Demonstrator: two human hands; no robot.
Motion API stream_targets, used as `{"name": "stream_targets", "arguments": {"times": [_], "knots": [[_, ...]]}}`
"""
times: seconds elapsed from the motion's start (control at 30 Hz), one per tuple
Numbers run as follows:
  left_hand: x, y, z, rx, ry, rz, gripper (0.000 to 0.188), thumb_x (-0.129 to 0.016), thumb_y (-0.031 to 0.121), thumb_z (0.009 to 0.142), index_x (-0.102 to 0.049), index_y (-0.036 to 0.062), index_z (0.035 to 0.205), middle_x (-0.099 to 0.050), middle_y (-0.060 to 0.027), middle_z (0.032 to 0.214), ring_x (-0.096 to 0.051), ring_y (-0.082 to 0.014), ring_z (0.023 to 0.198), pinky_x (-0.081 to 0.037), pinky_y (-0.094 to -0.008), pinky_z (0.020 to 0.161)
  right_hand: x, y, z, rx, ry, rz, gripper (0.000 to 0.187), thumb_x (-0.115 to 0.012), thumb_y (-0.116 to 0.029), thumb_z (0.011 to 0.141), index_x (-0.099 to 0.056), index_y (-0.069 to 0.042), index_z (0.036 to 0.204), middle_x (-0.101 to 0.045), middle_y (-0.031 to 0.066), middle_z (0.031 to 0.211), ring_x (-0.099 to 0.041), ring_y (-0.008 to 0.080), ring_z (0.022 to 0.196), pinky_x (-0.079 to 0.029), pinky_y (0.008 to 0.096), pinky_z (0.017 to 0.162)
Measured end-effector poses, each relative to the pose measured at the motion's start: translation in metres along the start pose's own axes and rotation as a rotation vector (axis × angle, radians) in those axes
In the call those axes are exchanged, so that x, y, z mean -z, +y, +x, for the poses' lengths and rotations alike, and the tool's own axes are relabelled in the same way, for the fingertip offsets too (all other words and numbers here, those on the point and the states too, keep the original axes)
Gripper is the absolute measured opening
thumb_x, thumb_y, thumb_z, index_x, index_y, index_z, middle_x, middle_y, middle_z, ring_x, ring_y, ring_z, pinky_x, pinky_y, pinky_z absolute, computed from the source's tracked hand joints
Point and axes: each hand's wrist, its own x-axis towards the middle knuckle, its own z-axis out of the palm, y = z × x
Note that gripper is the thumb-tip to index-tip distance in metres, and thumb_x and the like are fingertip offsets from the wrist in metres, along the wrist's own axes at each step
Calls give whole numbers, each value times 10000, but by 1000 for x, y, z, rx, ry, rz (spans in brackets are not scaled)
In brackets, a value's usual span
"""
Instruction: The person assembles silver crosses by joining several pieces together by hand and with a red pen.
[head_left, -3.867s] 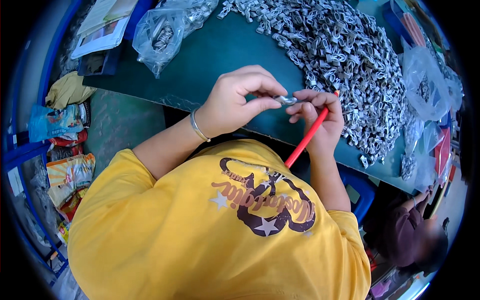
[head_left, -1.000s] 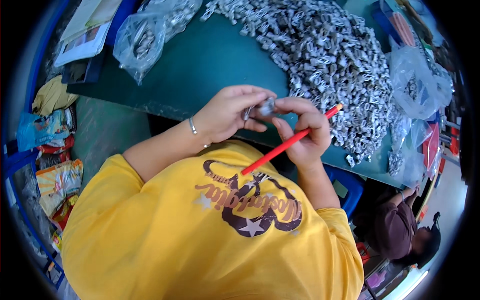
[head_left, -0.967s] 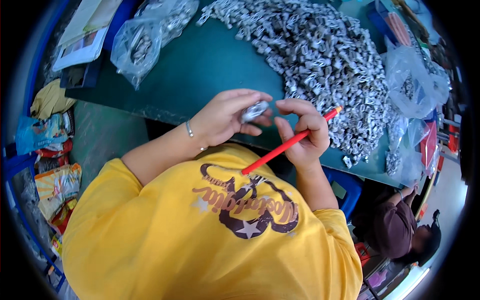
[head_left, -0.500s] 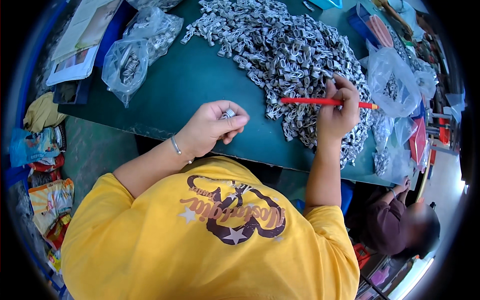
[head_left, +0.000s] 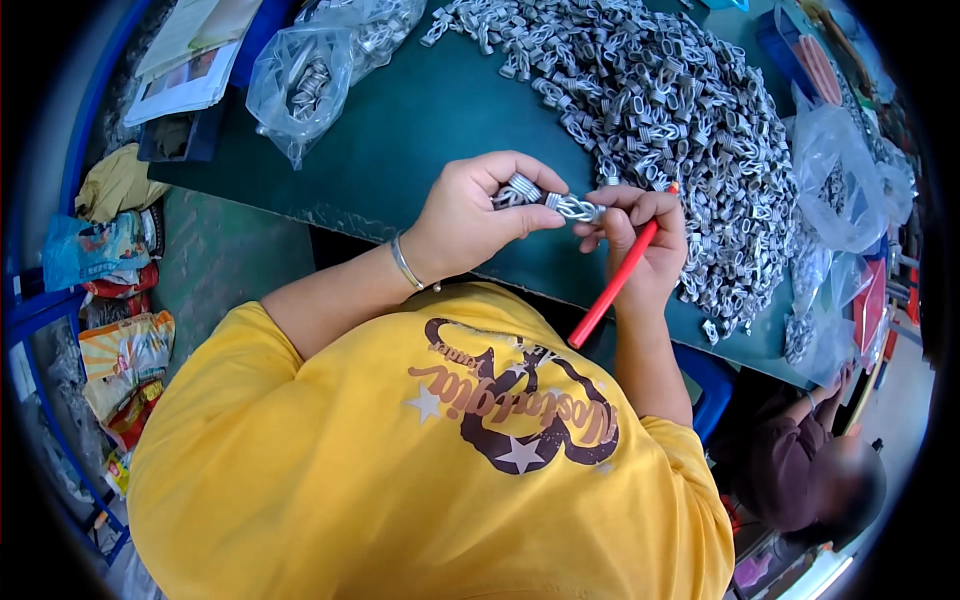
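Observation:
My left hand (head_left: 482, 212) is closed around small silver metal parts with ribbed collars and loops (head_left: 522, 187); some poke out above its fingers. Between the two hands, a looped metal part (head_left: 577, 208) is pinched at its left end by the left thumb and at its right end by my right fingertips. My right hand (head_left: 645, 245) also grips a long red stick (head_left: 620, 285), like a pencil, slanting through the fingers with a yellow-orange tip at the top. A large heap of the same metal parts (head_left: 690, 130) lies just beyond and right of it.
The green table (head_left: 400, 140) carries clear plastic bags (head_left: 305, 90) of parts at far left, papers (head_left: 185, 85), more clear bags (head_left: 840, 180) at right and a blue bin (head_left: 785, 50). At lower right sits another person (head_left: 790, 460). Colourful packets (head_left: 125, 350) hang left.
My right hand has come left from the heap, bringing a metal part to my left hand. The red stick has swung from level to steeply slanted. The view has shifted somewhat left.

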Motion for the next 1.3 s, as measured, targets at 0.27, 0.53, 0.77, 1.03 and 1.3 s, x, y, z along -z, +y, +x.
{"name": "stream_targets", "arguments": {"times": [0.27,0.53,0.77,1.03,1.3], "knots": [[-1,-6,0,-364,-23,230,195,-693,21,709,-618,-2,888,-594,-31,798,-545,-74,677,-433,-180,591,4,24,-6,44,-83,147,255,-576,112,754,-376,-45,775,-568,173,927,-592,250,898,-502,301,757],[0,-7,-4,210,-15,-252,195,-606,35,792,-592,-35,973,-606,-62,763,-558,-75,625,-443,-170,526,-14,11,-7,557,44,-307,405,-644,133,677,-317,-45,835,-507,211,1000,-601,284,884,-545,314,702],[-4,-9,0,493,-46,-652,226,-504,99,868,-532,-19,1058,-595,-92,900,-594,-133,719,-486,-220,578,-16,-3,-4,679,-197,-573,345,-697,66,662,-380,-36,747,-586,222,923,-619,291,795,-522,321,647],[3,-14,-1,531,-114,-702,96,-558,77,838,-484,64,898,-438,-1,700,-404,-66,554,-298,-175,422,51,-46,68,856,240,-1360,212,-637,60,655,-457,-22,731,-608,141,842,-573,303,805,-437,366,691],[2,-11,-4,477,-107,-621,109,-584,80,822,-479,66,850,-427,6,671,-387,-55,538,-284,-173,409,48,-62,78,749,325,-1455,198,-657,25,672,-476,-16,739,-594,123,756,-562,290,709,-447,348,637]]}}
